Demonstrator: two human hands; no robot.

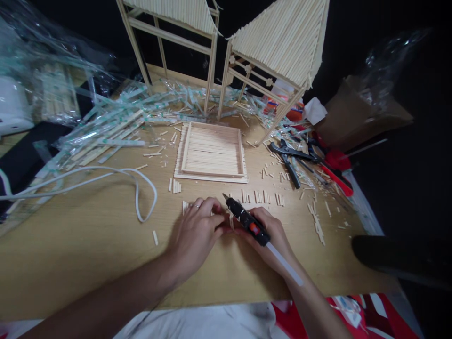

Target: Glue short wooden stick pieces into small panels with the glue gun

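My right hand [273, 238] is wrapped round a black hot glue gun [247, 220], its nozzle pointing up and to the left and a translucent glue stick [285, 263] sticking out of its back. My left hand [197, 230], with a ring on one finger, is closed, its thumb and fingertips meeting the right fingertips. Between them shows a short wooden stick [231, 221]; the exact grip is partly hidden. Beyond my hands lie small groups of short cut sticks [262, 197]. Others [175, 186] lie left of these, above my left hand.
A stick tray [213, 176] lies mid-table. Behind it stand two stick-built roofed frames [278, 40] amid plastic wrappers [169, 101]. Black cutters [291, 165] and red-handled pliers [337, 179] lie right. A white cable [141, 179] loops at left. A cardboard box [363, 113] stands far right.
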